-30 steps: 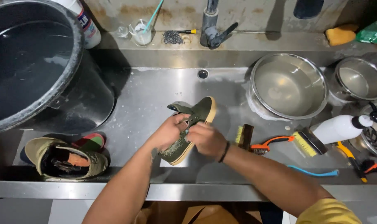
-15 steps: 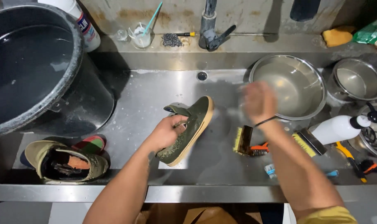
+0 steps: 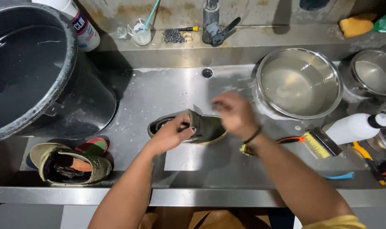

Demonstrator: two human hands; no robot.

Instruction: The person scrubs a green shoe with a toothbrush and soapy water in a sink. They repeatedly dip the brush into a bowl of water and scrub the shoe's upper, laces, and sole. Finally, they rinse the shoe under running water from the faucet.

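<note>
My left hand grips an olive-green shoe by its opening, holding it on its side over the wet steel sink. My right hand hovers blurred just above the shoe's toe end, fingers loosely curled, and I see nothing in it. A dark band circles that wrist. The matching olive shoe lies at the sink's front left with a coloured insole beside it.
A big black tub of water stands at the left. Two steel bowls sit at the right, with a white spray bottle, brushes and small tools nearby. A tap, bottle and cup line the back ledge.
My right hand left the shoe, swung out toward the steel bowl, then came back over the shoe. My left hand has turned the shoe from diagonal to nearly level.
</note>
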